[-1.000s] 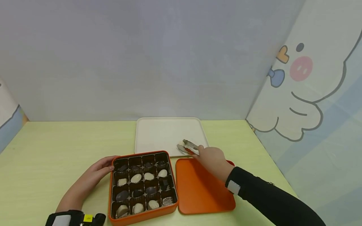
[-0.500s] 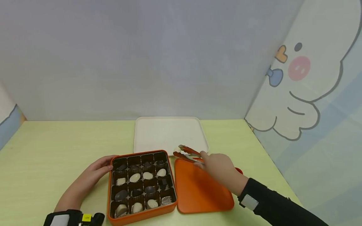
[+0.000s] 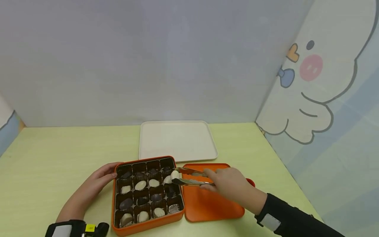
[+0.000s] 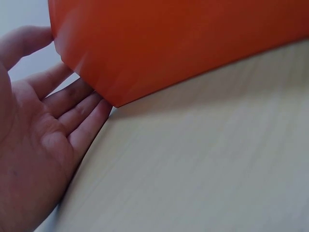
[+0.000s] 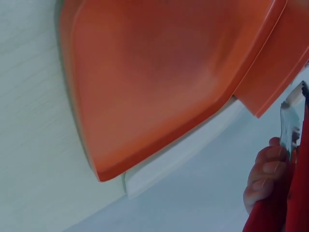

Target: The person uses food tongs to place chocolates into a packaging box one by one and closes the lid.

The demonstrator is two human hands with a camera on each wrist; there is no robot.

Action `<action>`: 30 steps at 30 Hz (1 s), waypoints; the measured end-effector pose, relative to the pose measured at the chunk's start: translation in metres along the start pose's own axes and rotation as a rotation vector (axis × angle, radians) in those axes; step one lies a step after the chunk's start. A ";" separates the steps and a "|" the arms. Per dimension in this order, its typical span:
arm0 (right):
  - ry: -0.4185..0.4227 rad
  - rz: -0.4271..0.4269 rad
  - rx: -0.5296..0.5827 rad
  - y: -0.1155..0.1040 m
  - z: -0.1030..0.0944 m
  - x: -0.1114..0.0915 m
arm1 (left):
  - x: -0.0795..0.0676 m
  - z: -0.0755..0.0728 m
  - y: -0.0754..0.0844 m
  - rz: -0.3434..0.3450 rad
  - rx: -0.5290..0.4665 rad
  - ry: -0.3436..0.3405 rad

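My left hand rests at the far left corner of an orange box, its fingers fairly straight against the wall, as the left wrist view also shows. In my right hand is a pair of red-handled metal tongs. Between the tong tips sits a white chocolate, over the box's right rim beside the second row from the back. Brown compartments hold rows of dark chocolates and white chocolates. The front right compartment shows a pale patterned surface. In the right wrist view, fingers wrap the tongs.
An orange lid lies right of the box, under my right hand. Behind both is a white rectangular tray. The pale green table ends at a grey wall, with a cartoon-printed panel on the right.
The tongs have come from the white tray's front right corner toward me and left to the box's right rim, carrying the white chocolate. My left hand has stayed at the box.
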State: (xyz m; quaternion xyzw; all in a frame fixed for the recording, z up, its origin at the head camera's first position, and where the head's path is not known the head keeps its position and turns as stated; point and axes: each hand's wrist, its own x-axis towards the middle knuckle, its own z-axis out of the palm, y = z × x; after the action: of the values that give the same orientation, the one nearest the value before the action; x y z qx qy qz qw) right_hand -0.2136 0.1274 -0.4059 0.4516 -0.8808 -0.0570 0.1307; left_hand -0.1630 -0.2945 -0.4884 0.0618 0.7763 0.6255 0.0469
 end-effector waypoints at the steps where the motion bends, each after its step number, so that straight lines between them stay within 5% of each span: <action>1: -0.003 -0.028 0.012 0.000 0.000 0.000 | 0.000 0.000 0.000 0.002 0.000 0.001; 13: 0.002 -0.323 0.062 0.008 0.001 -0.001 | 0.000 -0.002 -0.002 0.007 -0.014 0.007; 30: -0.073 -0.306 0.091 0.008 0.002 -0.002 | 0.001 0.000 -0.002 0.002 -0.015 0.001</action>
State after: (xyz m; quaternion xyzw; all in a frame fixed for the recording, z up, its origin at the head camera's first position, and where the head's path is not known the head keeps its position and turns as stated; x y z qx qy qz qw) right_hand -0.2198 0.1336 -0.4064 0.5834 -0.8076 -0.0530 0.0677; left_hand -0.1635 -0.2946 -0.4899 0.0617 0.7717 0.6313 0.0462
